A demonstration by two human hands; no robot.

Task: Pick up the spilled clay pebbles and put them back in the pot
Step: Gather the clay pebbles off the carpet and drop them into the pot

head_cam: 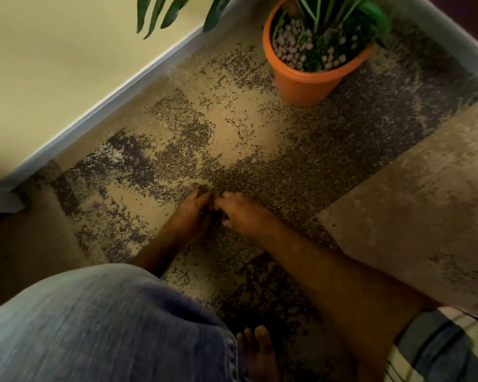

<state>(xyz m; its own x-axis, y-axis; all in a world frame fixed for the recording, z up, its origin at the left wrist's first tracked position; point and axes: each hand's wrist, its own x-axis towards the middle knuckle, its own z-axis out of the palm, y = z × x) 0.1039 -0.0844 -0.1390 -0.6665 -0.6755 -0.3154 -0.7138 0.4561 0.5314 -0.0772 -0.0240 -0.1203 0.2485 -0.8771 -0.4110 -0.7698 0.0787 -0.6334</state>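
Note:
An orange pot (pixel 301 84) with a green plant stands on the carpet at the upper right. Pale clay pebbles (pixel 290 48) fill its top. My two hands meet low on the carpet in the middle of the view. My left hand (pixel 189 216) is cupped with its fingers curled inward around small dark lumps that look like pebbles. My right hand (pixel 246 213) touches it from the right, its fingertips bent down toward the left palm; what they hold is hidden. Loose pebbles on the floor cannot be told apart from the carpet's dark speckles.
A yellow wall with a grey skirting board (pixel 108 108) runs along the left. Speckled carpet tiles (pixel 398 216) cover the floor. My knee in blue jeans (pixel 94 326) and a bare foot (pixel 257 354) fill the bottom. Leaves (pixel 160 12) hang at the top.

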